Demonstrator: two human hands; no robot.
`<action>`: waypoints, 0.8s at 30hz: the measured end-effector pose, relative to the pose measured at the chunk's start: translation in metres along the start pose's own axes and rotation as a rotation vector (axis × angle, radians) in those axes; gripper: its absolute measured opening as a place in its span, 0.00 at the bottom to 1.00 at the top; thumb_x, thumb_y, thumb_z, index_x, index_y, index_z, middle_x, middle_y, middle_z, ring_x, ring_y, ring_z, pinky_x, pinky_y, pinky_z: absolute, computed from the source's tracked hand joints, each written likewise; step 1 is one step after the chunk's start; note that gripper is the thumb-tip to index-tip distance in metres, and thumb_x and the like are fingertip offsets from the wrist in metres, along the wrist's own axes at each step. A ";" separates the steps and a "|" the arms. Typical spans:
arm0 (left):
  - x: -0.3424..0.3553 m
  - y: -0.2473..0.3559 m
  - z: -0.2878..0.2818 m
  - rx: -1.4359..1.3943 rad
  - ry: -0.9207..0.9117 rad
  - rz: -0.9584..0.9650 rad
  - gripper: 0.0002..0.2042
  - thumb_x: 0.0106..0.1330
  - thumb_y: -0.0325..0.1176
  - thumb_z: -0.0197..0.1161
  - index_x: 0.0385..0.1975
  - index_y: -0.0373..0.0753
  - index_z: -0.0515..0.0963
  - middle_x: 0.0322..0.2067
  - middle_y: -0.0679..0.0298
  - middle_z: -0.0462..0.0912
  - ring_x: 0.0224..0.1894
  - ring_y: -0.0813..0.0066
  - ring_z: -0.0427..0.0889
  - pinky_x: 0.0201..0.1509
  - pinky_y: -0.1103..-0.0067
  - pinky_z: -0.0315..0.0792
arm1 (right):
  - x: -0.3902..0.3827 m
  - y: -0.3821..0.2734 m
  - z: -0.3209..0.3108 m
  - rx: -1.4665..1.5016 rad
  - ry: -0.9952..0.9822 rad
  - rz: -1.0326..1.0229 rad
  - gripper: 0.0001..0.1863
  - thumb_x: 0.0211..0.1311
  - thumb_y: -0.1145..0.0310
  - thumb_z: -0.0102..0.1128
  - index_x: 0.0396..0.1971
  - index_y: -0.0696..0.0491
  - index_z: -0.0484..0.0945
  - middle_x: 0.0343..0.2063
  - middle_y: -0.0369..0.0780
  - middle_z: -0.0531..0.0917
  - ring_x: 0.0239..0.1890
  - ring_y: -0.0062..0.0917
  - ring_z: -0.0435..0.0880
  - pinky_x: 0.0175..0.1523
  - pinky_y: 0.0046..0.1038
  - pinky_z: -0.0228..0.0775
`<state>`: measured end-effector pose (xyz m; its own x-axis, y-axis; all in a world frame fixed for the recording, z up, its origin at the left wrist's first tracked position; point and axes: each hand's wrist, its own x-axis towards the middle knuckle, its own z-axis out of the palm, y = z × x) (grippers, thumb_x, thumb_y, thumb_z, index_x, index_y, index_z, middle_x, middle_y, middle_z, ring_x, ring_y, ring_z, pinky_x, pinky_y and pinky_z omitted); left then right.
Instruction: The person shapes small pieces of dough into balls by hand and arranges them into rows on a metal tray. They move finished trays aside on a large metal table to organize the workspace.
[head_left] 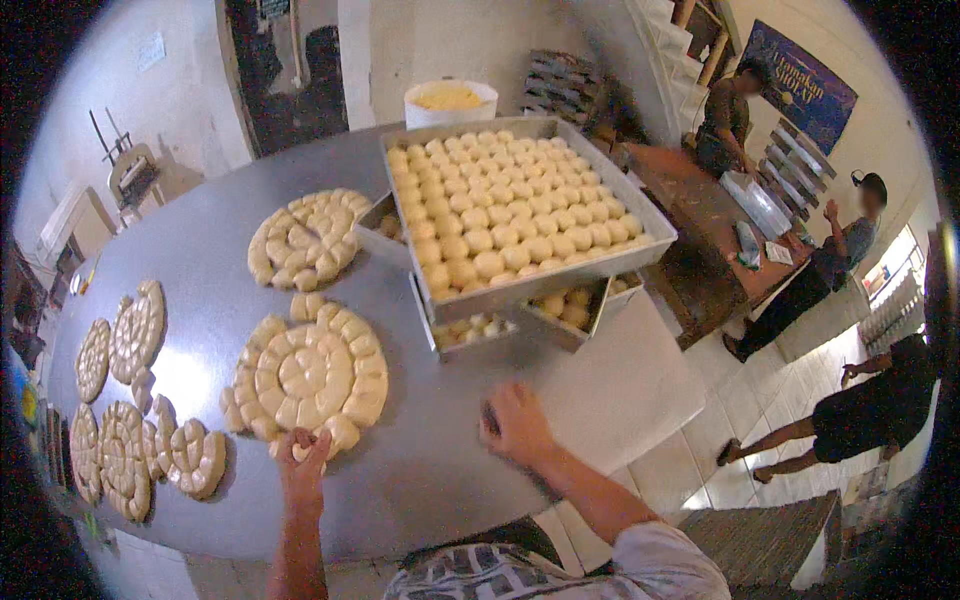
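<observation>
Close in front of me on the metal table (430, 490) lies a coiled round of cut dough (305, 372), its pieces set in spiral rings. My left hand (302, 462) is at its near edge, fingers pinched on a small pale dough piece touching the outer ring. To the right, my right hand (517, 428) hovers over or rests on the bare metal, fingers curled and slightly blurred; what they hold, if anything, is hidden. Beyond the hands, a square metal tray (545, 290) of dough balls (510, 205) sits on top of other trays.
Another dough coil (308, 238) lies farther back, and several joined coils (125, 455) lie at the left. A white tub (450, 103) of yellow crumbs stands behind the trays. Several people are at the right, two by a brown table (690, 240). A white sheet (630, 375) covers the table's right side.
</observation>
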<state>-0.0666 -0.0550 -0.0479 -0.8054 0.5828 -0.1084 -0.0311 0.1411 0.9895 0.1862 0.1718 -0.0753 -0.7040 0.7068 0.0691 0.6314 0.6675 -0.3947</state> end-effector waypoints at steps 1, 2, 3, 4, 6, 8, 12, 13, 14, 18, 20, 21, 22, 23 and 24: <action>0.000 0.008 0.009 -0.034 -0.020 0.001 0.07 0.56 0.25 0.58 0.32 0.40 0.68 0.32 0.69 0.68 0.34 0.81 0.66 0.36 0.83 0.62 | -0.018 0.010 0.003 0.004 0.065 -0.120 0.17 0.47 0.70 0.59 0.40 0.55 0.71 0.41 0.46 0.73 0.48 0.39 0.70 0.53 0.32 0.63; -0.003 0.013 0.020 -0.071 -0.050 -0.011 0.08 0.56 0.25 0.58 0.35 0.39 0.69 0.34 0.68 0.69 0.35 0.79 0.68 0.38 0.83 0.64 | -0.030 0.023 -0.005 0.000 0.120 -0.229 0.18 0.47 0.71 0.59 0.41 0.55 0.71 0.41 0.46 0.73 0.49 0.38 0.70 0.54 0.31 0.63; -0.008 0.017 0.027 -0.109 -0.062 -0.012 0.11 0.57 0.26 0.58 0.40 0.38 0.68 0.37 0.66 0.70 0.38 0.78 0.69 0.40 0.82 0.64 | -0.027 0.034 -0.027 0.167 0.003 -0.192 0.19 0.48 0.69 0.59 0.42 0.54 0.70 0.43 0.45 0.72 0.49 0.38 0.70 0.54 0.32 0.63; -0.013 0.018 0.031 -0.146 -0.075 -0.016 0.15 0.57 0.26 0.57 0.44 0.37 0.67 0.39 0.64 0.71 0.40 0.77 0.69 0.42 0.81 0.65 | -0.022 0.044 -0.057 0.332 -0.119 -0.151 0.19 0.49 0.67 0.59 0.43 0.53 0.70 0.45 0.45 0.71 0.49 0.38 0.70 0.54 0.33 0.63; -0.020 0.014 0.030 -0.163 -0.132 0.012 0.25 0.57 0.27 0.56 0.56 0.37 0.60 0.45 0.61 0.72 0.47 0.73 0.70 0.48 0.78 0.66 | -0.003 0.052 -0.123 0.739 -0.166 -0.194 0.20 0.49 0.68 0.60 0.44 0.54 0.69 0.45 0.43 0.71 0.50 0.33 0.70 0.54 0.32 0.64; -0.037 0.027 0.042 -0.287 0.001 -0.028 0.24 0.57 0.27 0.57 0.55 0.37 0.62 0.45 0.61 0.71 0.46 0.73 0.71 0.47 0.78 0.66 | 0.026 0.038 -0.189 1.150 0.088 -0.288 0.22 0.52 0.66 0.59 0.46 0.55 0.67 0.44 0.40 0.71 0.51 0.30 0.69 0.55 0.33 0.62; -0.042 0.014 0.059 -0.216 -0.044 -0.029 0.23 0.57 0.27 0.57 0.55 0.37 0.62 0.46 0.62 0.70 0.45 0.74 0.70 0.48 0.79 0.65 | 0.108 0.034 -0.299 1.038 1.250 -0.629 0.19 0.58 0.62 0.50 0.45 0.58 0.69 0.43 0.45 0.73 0.49 0.36 0.70 0.54 0.36 0.62; -0.044 0.023 0.073 -0.205 -0.014 -0.040 0.23 0.58 0.28 0.56 0.55 0.38 0.62 0.47 0.62 0.70 0.46 0.74 0.69 0.48 0.79 0.64 | 0.139 0.042 -0.316 0.792 1.399 -0.547 0.19 0.59 0.61 0.48 0.44 0.58 0.69 0.43 0.46 0.74 0.49 0.37 0.71 0.53 0.36 0.62; -0.047 0.037 0.092 -0.191 0.020 -0.064 0.24 0.58 0.29 0.56 0.55 0.38 0.62 0.47 0.62 0.70 0.46 0.75 0.69 0.49 0.79 0.64 | 0.178 0.053 -0.318 0.546 1.400 -0.414 0.19 0.60 0.60 0.46 0.44 0.59 0.70 0.42 0.48 0.74 0.48 0.39 0.71 0.53 0.37 0.62; -0.049 0.044 0.104 -0.465 -0.059 -0.090 0.23 0.62 0.33 0.51 0.57 0.35 0.60 0.49 0.61 0.69 0.51 0.71 0.68 0.53 0.75 0.63 | 0.225 0.038 -0.271 0.278 0.613 -0.008 0.23 0.66 0.56 0.38 0.42 0.61 0.72 0.41 0.53 0.76 0.46 0.45 0.72 0.51 0.39 0.62; -0.049 0.038 0.099 -0.318 -0.161 -0.044 0.24 0.63 0.35 0.51 0.58 0.34 0.58 0.52 0.60 0.68 0.54 0.68 0.67 0.56 0.73 0.61 | 0.181 0.002 -0.234 0.441 0.450 -0.254 0.14 0.62 0.64 0.44 0.39 0.59 0.72 0.37 0.46 0.77 0.41 0.35 0.74 0.46 0.32 0.65; -0.049 0.039 0.095 -0.034 -0.197 -0.021 0.25 0.63 0.36 0.51 0.58 0.33 0.57 0.54 0.59 0.66 0.55 0.66 0.66 0.59 0.71 0.60 | 0.157 -0.012 -0.207 0.525 0.346 -0.369 0.10 0.61 0.68 0.47 0.37 0.58 0.72 0.34 0.43 0.78 0.38 0.31 0.75 0.43 0.28 0.67; -0.050 0.030 0.092 -0.051 -0.208 -0.066 0.26 0.63 0.37 0.51 0.59 0.33 0.57 0.54 0.59 0.66 0.56 0.66 0.66 0.59 0.70 0.60 | 0.133 -0.032 -0.177 0.625 0.233 -0.477 0.07 0.59 0.72 0.51 0.35 0.57 0.71 0.32 0.40 0.79 0.36 0.26 0.76 0.40 0.24 0.69; -0.052 0.028 0.097 -0.157 -0.260 -0.074 0.23 0.63 0.37 0.52 0.55 0.34 0.60 0.52 0.59 0.68 0.54 0.65 0.68 0.59 0.71 0.61 | 0.103 -0.053 -0.158 0.656 -0.124 -0.664 0.12 0.60 0.70 0.51 0.43 0.57 0.71 0.41 0.42 0.78 0.44 0.31 0.77 0.48 0.28 0.68; -0.054 0.028 0.104 -0.264 -0.324 -0.082 0.20 0.63 0.36 0.52 0.52 0.34 0.64 0.50 0.58 0.71 0.52 0.64 0.70 0.58 0.71 0.62 | 0.080 -0.070 -0.125 0.578 -0.074 -0.805 0.15 0.60 0.69 0.52 0.47 0.56 0.70 0.43 0.43 0.77 0.46 0.33 0.76 0.51 0.31 0.67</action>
<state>0.0374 0.0007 -0.0240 -0.5674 0.8057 -0.1701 -0.2717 0.0118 0.9623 0.1264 0.2104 0.0725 -0.8839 0.0636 0.4634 -0.2858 0.7109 -0.6426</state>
